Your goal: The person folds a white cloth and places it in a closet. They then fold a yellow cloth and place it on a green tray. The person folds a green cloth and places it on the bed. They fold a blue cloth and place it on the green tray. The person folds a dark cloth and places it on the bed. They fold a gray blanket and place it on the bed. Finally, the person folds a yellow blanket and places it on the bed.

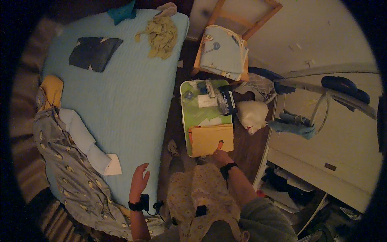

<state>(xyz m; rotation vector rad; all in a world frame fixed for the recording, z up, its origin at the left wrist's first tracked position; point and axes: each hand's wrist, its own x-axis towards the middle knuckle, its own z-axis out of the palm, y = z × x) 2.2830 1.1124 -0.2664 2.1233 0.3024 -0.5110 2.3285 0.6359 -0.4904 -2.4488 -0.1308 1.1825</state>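
My right hand [222, 158] is at the lower edge of a folded yellow cloth [205, 139], its fingers curled just below an orange carrot shape [220, 145]. Whether the carrot is a print or a loose piece cannot be made out, nor whether the fingers grip anything. The cloth lies on the near end of a small green-topped table [193, 116] with a pale rim. Over the near edge of the bed [136, 121], my left hand [139, 181] has its fingers apart and holds nothing.
Packets and a dark blue package [227, 101] share the table. Beside it are a white bag [252, 115] and a wooden chair with folded bedding [223, 51]. A patterned grey blanket [72, 169], dark cushion [93, 53] and crumpled yellowish cloth [161, 36] lie on the bed.
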